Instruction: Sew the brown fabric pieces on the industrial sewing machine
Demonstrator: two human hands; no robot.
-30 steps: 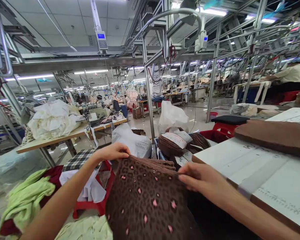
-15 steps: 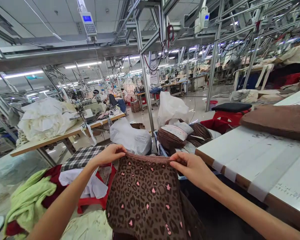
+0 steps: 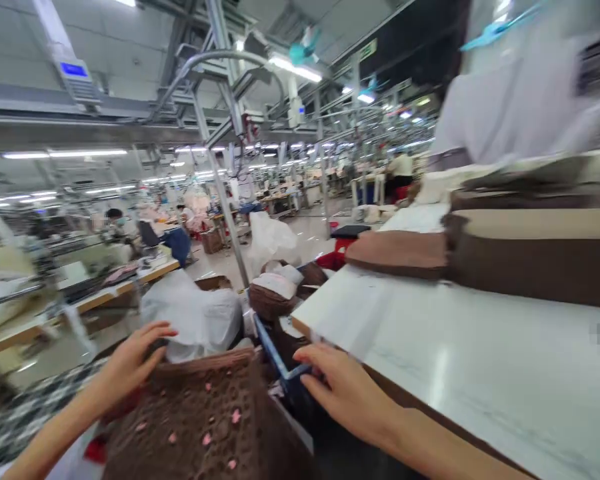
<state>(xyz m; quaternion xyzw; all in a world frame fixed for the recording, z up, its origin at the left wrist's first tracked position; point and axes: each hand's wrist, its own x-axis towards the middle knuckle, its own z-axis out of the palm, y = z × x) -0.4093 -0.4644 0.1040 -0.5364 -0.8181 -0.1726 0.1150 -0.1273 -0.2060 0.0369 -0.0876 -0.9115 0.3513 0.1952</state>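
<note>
Holding the top edge of a brown leopard-print fabric (image 3: pixel 200 420) at lower left of the head view: left hand (image 3: pixel 130 363), fingers spread loosely over its upper left corner. Right hand (image 3: pixel 347 393) at lower centre, fingers extended and apart, just clear of the cloth, near a blue bin rim (image 3: pixel 275 353). White table (image 3: pixel 480 360) to the right, brown fabric stacks (image 3: pixel 530 257) upon it. All blurred.

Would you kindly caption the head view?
Left hand on leopard-print fabric; right hand beside white table.
</note>
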